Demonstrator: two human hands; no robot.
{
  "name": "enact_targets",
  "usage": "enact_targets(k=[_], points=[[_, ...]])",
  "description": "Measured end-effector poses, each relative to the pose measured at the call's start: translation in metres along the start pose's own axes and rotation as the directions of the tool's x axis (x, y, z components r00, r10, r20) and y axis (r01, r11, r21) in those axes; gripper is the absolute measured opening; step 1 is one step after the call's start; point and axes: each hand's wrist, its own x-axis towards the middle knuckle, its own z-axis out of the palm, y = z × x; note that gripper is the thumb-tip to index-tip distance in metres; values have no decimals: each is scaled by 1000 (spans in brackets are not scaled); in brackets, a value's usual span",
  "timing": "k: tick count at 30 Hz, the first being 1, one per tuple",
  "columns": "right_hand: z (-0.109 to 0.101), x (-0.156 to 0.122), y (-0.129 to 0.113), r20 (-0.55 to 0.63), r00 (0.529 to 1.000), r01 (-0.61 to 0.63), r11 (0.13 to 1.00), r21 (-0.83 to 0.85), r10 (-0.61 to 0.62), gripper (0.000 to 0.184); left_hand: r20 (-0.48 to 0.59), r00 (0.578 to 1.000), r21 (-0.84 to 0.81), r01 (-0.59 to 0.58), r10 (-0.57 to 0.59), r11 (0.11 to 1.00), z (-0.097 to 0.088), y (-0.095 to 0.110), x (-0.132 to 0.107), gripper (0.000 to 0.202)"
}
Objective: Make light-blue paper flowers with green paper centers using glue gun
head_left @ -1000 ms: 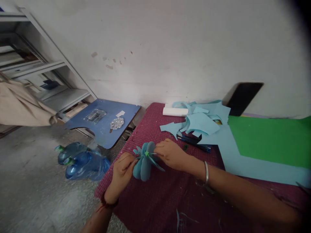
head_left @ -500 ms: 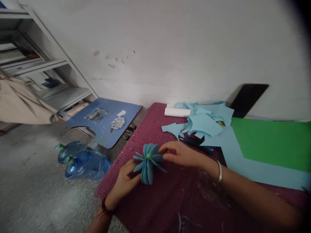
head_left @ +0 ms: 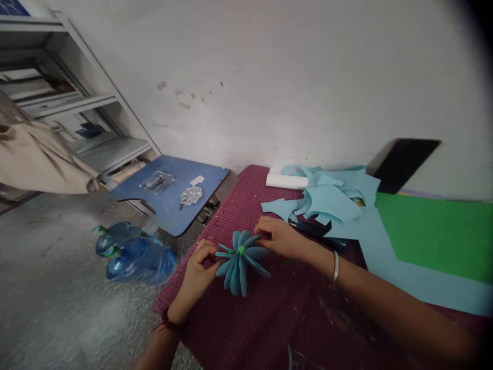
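Observation:
A blue paper flower (head_left: pixel 239 267) with a small green centre stands on the red checked tablecloth (head_left: pixel 252 194), its petals fanned out around the middle. From the left, my left hand (head_left: pixel 197 277) pinches petals at the flower's side. My right hand (head_left: pixel 279 236) has its thumb and fingers closed on a petal at the upper right. Light-blue paper scraps (head_left: pixel 331 200) lie just beyond my right hand, and a dark tool (head_left: pixel 314 227), partly hidden by my forearm, rests in front of them.
A white paper roll (head_left: pixel 287 181) lies by the wall. Green paper (head_left: pixel 435 231) and a light-blue sheet (head_left: pixel 416 270) cover the right side, near a leaning black tablet-like slab (head_left: pixel 406 164). A blue table (head_left: pixel 173 218), water bottles (head_left: pixel 138 259) and shelves (head_left: pixel 115 149) stand at left.
My right fingers have closed on a petal at the upper right. My left hand has moved up and now pinches the left petals. The view has shifted slightly.

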Motion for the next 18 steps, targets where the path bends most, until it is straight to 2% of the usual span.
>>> enact_targets(k=[3, 6, 8, 13, 18], points=[[0, 3, 1, 45, 997, 66, 997, -39, -64, 6, 90, 996, 1, -20, 19, 1000, 3, -3, 5, 18], [5, 5, 3, 128, 987, 108, 993, -37, -102, 10, 215, 976, -14, 19, -16, 1000, 8, -10, 7, 21], [10, 4, 5, 168, 980, 109, 994, -28, -103, 14, 259, 965, -26, 46, -38, 999, 12, -15, 7, 24], [17, -2, 11, 157, 985, 77, 996, -52, -68, 28, 261, 964, -42, 72, -59, 996, 11, -23, 5, 22], [18, -8, 16, 147, 988, 65, 994, -83, -53, 22, 266, 962, -24, 76, -67, 997, 4, -25, 3, 14]])
